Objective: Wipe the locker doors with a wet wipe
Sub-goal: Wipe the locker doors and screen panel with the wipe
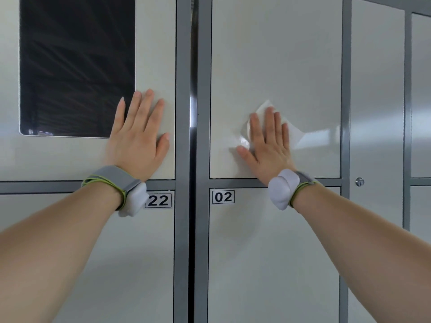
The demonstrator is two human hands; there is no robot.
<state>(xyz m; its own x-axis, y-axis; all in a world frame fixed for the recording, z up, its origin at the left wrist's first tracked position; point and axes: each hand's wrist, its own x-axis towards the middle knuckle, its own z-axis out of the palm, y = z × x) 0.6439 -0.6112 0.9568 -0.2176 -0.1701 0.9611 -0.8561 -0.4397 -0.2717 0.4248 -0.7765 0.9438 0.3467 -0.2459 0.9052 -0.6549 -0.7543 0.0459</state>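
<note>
A white wet wipe (294, 134) lies flat against the pale upper locker door (279, 54) right of the grey centre post. My right hand (268, 145) presses it to the door with straight, spread fingers; the wipe sticks out above and to the right of the fingers. My left hand (137, 138) rests flat on the neighbouring upper door (156, 43), fingers straight, its fingertips at the lower right corner of a dark screen panel (77, 66). Both wrists wear grey bands with white pods.
Below are the doors labelled 22 (159, 200) and 02 (223, 197). Grey frame posts (183, 89) separate the columns. A tall narrow door with a round key lock (359, 182) stands to the right, with more lockers beyond it.
</note>
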